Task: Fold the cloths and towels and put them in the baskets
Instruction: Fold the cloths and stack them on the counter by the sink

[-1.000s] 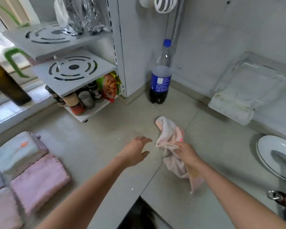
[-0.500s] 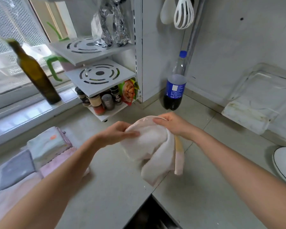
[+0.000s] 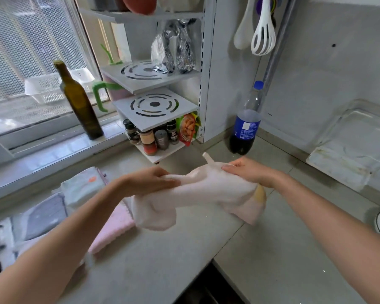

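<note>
1. My left hand point(image 3: 149, 181) pinches the left end of the pale pink terry cloth point(image 3: 198, 194); fingers and thumb are curled round the fabric.
2. My right hand point(image 3: 248, 171) grips the right end of the same cloth, with a small corner of fabric sticking up just beside the thumb.
3. The cloth is held stretched between both hands, above the grey stone tabletop point(image 3: 162, 260). Its lower folds hang down loosely; whether they touch the tabletop I cannot tell.
4. The landmark is the dark cola bottle with blue label and blue cap point(image 3: 246, 126), standing upright at the wall. The cloth is in front of this bottle and slightly to its left.
5. To the left of the bottle stands the white tiered rack point(image 3: 156, 106), with spice jars point(image 3: 154, 139) on its lowest shelf.
6. Further left of the bottle, on the window sill, stands an upright dark green glass bottle point(image 3: 79, 102).
7. Well to the left of the cola bottle and nearer to me, folded cloths point(image 3: 81, 189) in pale blue, grey and pink lie on the tabletop.
</note>
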A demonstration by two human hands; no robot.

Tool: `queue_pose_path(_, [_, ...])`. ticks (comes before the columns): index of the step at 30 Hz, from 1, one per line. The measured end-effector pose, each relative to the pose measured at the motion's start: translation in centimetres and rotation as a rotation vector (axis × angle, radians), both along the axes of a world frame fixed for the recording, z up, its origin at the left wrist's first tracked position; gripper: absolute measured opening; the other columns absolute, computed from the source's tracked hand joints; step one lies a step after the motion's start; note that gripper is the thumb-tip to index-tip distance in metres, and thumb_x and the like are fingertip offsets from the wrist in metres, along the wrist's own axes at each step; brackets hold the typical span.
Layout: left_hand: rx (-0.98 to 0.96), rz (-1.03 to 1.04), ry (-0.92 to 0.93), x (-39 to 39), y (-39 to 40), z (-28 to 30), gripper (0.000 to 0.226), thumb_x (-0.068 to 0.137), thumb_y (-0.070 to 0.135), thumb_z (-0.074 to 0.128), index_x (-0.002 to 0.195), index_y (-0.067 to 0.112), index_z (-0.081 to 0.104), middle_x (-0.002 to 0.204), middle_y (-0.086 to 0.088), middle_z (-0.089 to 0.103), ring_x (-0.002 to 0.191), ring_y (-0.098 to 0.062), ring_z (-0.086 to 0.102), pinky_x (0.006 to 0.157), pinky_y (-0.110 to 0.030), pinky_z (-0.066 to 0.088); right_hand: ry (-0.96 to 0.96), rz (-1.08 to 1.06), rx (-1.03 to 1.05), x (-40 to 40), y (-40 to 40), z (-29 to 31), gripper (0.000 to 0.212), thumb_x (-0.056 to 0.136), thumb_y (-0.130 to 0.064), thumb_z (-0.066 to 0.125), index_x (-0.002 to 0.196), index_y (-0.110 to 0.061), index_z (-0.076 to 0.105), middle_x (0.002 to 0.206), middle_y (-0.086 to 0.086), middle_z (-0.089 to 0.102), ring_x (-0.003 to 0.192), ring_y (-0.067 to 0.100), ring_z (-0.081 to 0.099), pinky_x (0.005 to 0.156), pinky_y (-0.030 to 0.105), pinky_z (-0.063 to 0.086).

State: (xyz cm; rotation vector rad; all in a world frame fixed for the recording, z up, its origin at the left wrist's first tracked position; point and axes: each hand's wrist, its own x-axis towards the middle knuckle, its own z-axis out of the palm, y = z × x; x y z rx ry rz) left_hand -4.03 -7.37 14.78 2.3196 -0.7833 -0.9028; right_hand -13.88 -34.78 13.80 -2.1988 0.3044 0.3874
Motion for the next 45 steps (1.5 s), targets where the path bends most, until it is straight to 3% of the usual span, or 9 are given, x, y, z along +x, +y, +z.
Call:
queue_pose_path(6, [0.063, 0.015, 0.406, -0.8, -0.2, -0.4, 0.023, 0.093, 0.034, 0.059, 0.088, 0.015, 0.069, 0.077, 0.001, 0.070, 0.066, -0.010, 0.066, 0.059, -0.024, 0.053, 0.280, 0.181, 0.006, -1.0, -0.8, 3.6, 0.036, 0.093, -0.036, 0.058, 0.061, -0.024, 0.068, 0.061, -0.011, 0.063, 0.054, 0.005, 0.057, 0.056, 0.019, 0.044])
queue_pose_path(10, [0.151, 0.087, -0.014, 0.9, -1.7, -5.2, 0.012, 0.090, 0.026, 0.062, 0.091, 0.015, 0.063, 0.080, -0.002, 0.059, 0.066, -0.016, 0.053, 0.050, -0.020, 0.038, -0.025, -0.018, -0.303, 1.4, -1.6, -2.1, 0.029, 0.091, -0.023, 0.058, 0.062, -0.020, 0.057, 0.060, -0.009, 0.057, 0.065, 0.015, 0.054, 0.061, 0.026, 0.041])
queue_pose_path(14, [0.146, 0.330, -0.318, 1.0, -2.3, -10.5, 0.041, 0.088, 0.011, 0.059, 0.127, 0.005, 0.048, 0.120, -0.018, 0.055, 0.106, -0.031, 0.056, 0.085, -0.031, 0.044, -0.051, -0.204, -0.530, 0.6, -2.2, -9.4, 0.021, 0.091, -0.023, 0.057, 0.108, -0.012, 0.061, 0.109, 0.009, 0.062, 0.098, 0.028, 0.058, 0.079, 0.032, 0.044])
queue_pose_path(24, [0.158, 0.047, -0.286, -2.6, -7.5, -16.1, 0.028, 0.091, 0.022, 0.058, 0.118, 0.013, 0.059, 0.123, -0.005, 0.060, 0.113, -0.023, 0.055, 0.091, -0.029, 0.044, 0.291, 0.037, -0.662, -6.7, -3.6, -16.3, 0.064, 0.080, -0.037, 0.066, 0.134, -0.016, 0.039, 0.135, 0.009, 0.038, 0.122, 0.029, 0.043, 0.094, 0.035, 0.043])
queue_pose_path(27, [0.151, -0.005, -0.215, -4.0, -9.3, -17.6, 0.028, 0.090, 0.024, 0.059, 0.116, 0.015, 0.062, 0.122, -0.004, 0.061, 0.110, -0.021, 0.057, 0.091, -0.029, 0.046, 0.190, 0.057, -0.623, -7.3, -4.6, -17.0, 0.055, 0.086, -0.023, 0.059, 0.138, -0.023, 0.041, 0.138, 0.004, 0.041, 0.122, 0.027, 0.047, 0.089, 0.035, 0.045])
queue_pose_path(30, [0.022, 0.096, -0.097, -4.9, -11.6, -17.5, 0.020, 0.092, 0.024, 0.058, 0.103, 0.011, 0.068, 0.104, -0.002, 0.068, 0.091, -0.016, 0.062, 0.078, -0.021, 0.047, 0.010, -0.208, -0.494, -7.2, -6.2, -17.5, 0.010, 0.089, -0.015, 0.053, 0.090, -0.020, 0.061, 0.092, 0.005, 0.063, 0.089, 0.030, 0.060, 0.067, 0.032, 0.041])
queue_pose_path(32, [-0.145, 0.311, 0.281, -5.3, -13.9, -16.1, 0.027, 0.095, 0.027, 0.055, 0.102, 0.004, 0.068, 0.099, -0.008, 0.070, 0.083, -0.017, 0.063, 0.077, -0.021, 0.050, -0.106, -0.440, -0.342, -6.7, -7.3, -17.4, 0.019, 0.090, -0.018, 0.058, 0.072, -0.015, 0.053, 0.061, 0.001, 0.051, 0.065, 0.025, 0.050, 0.059, 0.033, 0.035])
queue_pose_path(36, [-0.314, 0.628, 0.877, -4.6, -18.6, -13.4, 0.049, 0.090, 0.047, 0.058, 0.105, 0.000, 0.063, 0.098, -0.016, 0.072, 0.090, -0.028, 0.070, 0.082, -0.036, 0.057, -0.348, -0.434, -0.141, -4.9, -6.9, -15.3, 0.039, 0.089, -0.019, 0.063, 0.057, -0.017, 0.040, 0.052, -0.006, 0.032, 0.054, 0.014, 0.029, 0.053, 0.032, 0.025])
queue_pose_path(45, [-0.333, 0.796, 0.817, -2.6, -23.9, -11.0, 0.006, 0.089, -0.005, 0.055, 0.085, -0.001, 0.057, 0.083, -0.012, 0.058, 0.074, -0.020, 0.062, 0.063, -0.026, 0.058, -0.251, -0.525, -0.055, -5.5, -6.1, -16.2, 0.017, 0.080, -0.017, 0.070, 0.092, -0.014, 0.058, 0.081, -0.003, 0.066, 0.073, 0.014, 0.060, 0.068, 0.030, 0.046])
